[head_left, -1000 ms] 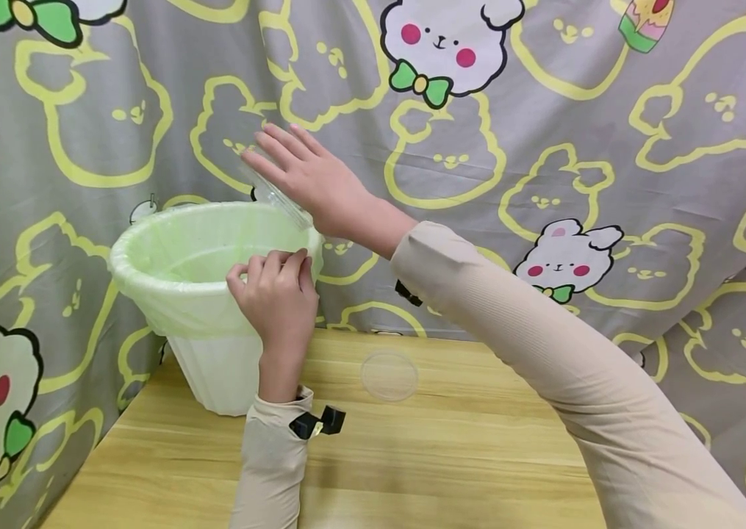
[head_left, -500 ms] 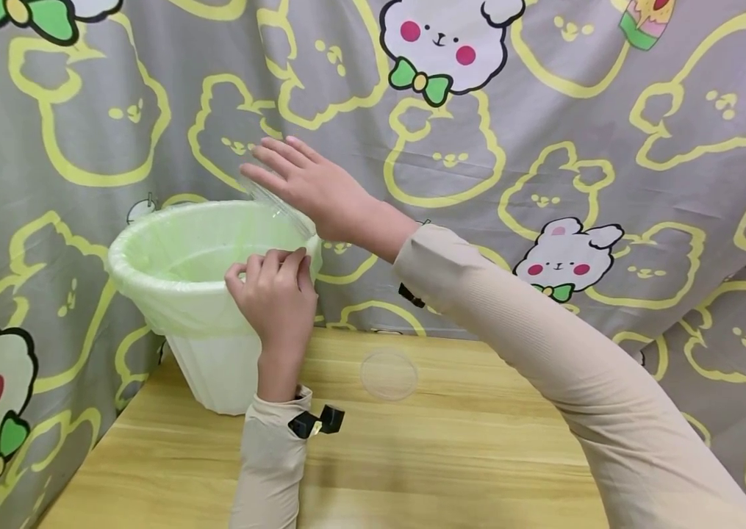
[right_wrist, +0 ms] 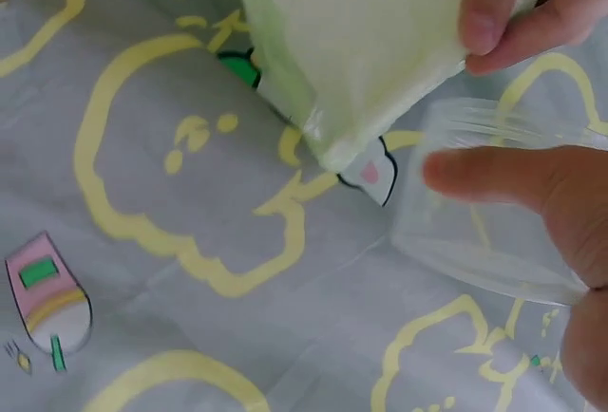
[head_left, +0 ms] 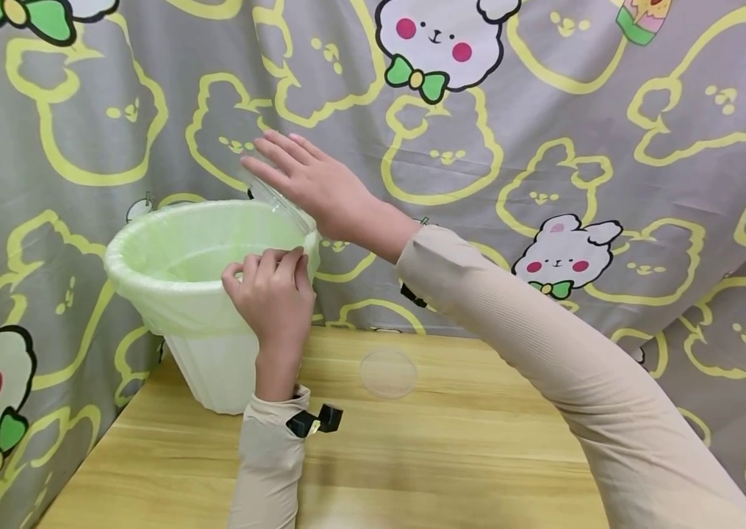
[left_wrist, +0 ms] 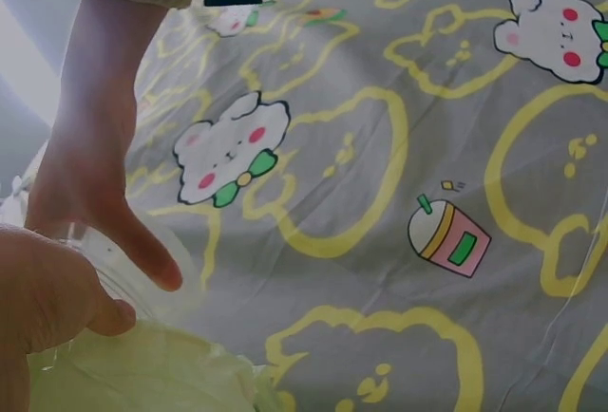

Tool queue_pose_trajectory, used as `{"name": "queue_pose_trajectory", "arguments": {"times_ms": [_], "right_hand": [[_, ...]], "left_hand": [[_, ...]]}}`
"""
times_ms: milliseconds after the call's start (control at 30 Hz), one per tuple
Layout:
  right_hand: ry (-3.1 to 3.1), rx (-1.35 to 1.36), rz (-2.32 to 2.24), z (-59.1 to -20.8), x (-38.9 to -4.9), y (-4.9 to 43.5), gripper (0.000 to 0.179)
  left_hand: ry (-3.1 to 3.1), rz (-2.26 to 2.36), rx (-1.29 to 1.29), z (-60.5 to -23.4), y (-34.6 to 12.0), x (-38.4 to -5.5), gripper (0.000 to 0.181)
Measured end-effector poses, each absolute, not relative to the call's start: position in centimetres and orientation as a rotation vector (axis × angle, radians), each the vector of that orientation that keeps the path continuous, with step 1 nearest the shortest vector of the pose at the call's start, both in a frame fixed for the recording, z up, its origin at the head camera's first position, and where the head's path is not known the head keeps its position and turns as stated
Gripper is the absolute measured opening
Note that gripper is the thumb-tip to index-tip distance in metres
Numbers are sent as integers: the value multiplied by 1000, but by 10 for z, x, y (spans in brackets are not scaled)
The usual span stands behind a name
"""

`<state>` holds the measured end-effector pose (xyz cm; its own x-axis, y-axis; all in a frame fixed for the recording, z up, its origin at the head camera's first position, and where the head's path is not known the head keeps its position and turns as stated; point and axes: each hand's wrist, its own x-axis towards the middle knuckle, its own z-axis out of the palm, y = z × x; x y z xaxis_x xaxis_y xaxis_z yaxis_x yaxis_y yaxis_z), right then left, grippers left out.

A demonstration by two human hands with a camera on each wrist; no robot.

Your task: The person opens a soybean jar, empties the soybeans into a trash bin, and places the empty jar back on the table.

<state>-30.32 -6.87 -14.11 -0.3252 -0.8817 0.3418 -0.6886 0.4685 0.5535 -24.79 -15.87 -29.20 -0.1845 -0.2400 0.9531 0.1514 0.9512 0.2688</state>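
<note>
A white bin (head_left: 203, 367) with a pale green liner (head_left: 167, 312) folded over its rim stands on the left of the table in the head view. Over the bin's right rim, my right hand (head_left: 326, 187) holds a clear plastic tub (head_left: 280, 204) tilted on its side. The right wrist view shows the thumb along the tub's wall (right_wrist: 427, 227); its contents cannot be made out. My left hand (head_left: 273, 294) grips the near right part of the bin's rim, fingers curled over the liner, just below the tub. A clear round lid (head_left: 389, 373) lies flat on the table.
The wooden table (head_left: 452, 441) reaches back to a grey patterned curtain (head_left: 452, 294), which hangs close behind the bin and on both sides. A black wrist camera (head_left: 316, 420) sits on the left sleeve.
My right hand with the tub dips slightly, then comes up a little. The left hand stays at the rim; bin and lid keep their places.
</note>
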Motion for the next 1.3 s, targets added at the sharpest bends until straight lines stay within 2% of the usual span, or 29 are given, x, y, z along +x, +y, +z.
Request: {"name": "queue_pose_trajectory", "arguments": {"times_ms": [300,467,700,1033,1300], "right_hand": [[-2096,1298,-130,-151,-318,-39,92],[-2063,1258,85,-165,-331,-4,113],[-2132,1115,381,-202,-338,52,130],[-2307,878,885,-270,-335,123,134],[-2375,702,1127,-319,-335,157,129]], "left_hand": [[-1732,-368,74,-292,-156,-248,17],[-1711,-394,75,-291,-156,-251,17],[-1712,-387,60,-292,-156,-252,17],[-1710,-402,52,-295,-155,-253,18],[-1685,-387,60,-294,-158,-254,18]]}}
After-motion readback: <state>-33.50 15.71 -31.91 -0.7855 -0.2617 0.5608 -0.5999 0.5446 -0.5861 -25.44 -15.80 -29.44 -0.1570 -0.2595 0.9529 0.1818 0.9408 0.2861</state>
